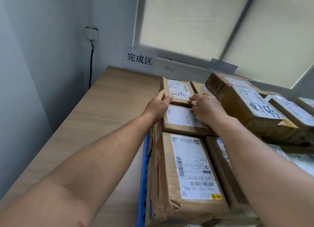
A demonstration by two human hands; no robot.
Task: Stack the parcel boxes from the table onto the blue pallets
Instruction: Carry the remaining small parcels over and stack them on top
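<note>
So, grip: both hands are gripping the small parcel box (178, 89) with "100291" scribbled on its label. The left hand (159, 104) wraps the left edge with the thumb on top, and the right hand (207, 107) has its fingers curled on the near right corner.
Small box: at the far end of the stack, just behind another labelled box (183, 118). Honestly can't tell if it's fully set down or a bit lifted.
Near row: a big taped-up box (186, 167) with a "P021" label, closest to the camera.
Right side: a bigger box (246, 104) with black marker writing sits higher, right next to the right hand, with more parcels past it.
Blue pallet (143, 175): only a strip of its edge peeks out left of the stack.
Left of that: wood-grain surface (102, 107) running to the wall.
Back wall: paper sign (139, 59) reading 完成区, a window blind (186, 22), plus a wall socket (91, 34) with a black cable (91, 65) hanging down.
</note>
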